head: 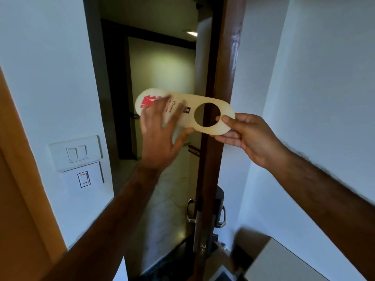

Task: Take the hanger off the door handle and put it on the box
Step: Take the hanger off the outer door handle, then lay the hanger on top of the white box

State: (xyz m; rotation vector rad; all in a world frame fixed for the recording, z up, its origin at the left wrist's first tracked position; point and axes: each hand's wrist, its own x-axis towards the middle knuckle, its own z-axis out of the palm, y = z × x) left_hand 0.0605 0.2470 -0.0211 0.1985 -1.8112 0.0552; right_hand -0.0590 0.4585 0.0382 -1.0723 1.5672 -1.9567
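Note:
A pale cream door hanger (188, 104) with a round hole, red mark and "Please do not" text is held sideways in the air, in front of the edge of the open brown door (221, 82). My right hand (249, 136) pinches its ring end between thumb and fingers. My left hand (160, 134) lies spread over the printed half, fingers apart, touching it. The metal door handles (190, 213) are well below the hanger, bare. A box (284, 262) with a light top shows at the bottom right corner.
White wall on the left carries a switch plate (76, 152) and a second switch (83, 179) below it. An orange wooden panel (18, 179) borders the far left. A dim corridor (160, 78) opens beyond the doorway. White wall fills the right.

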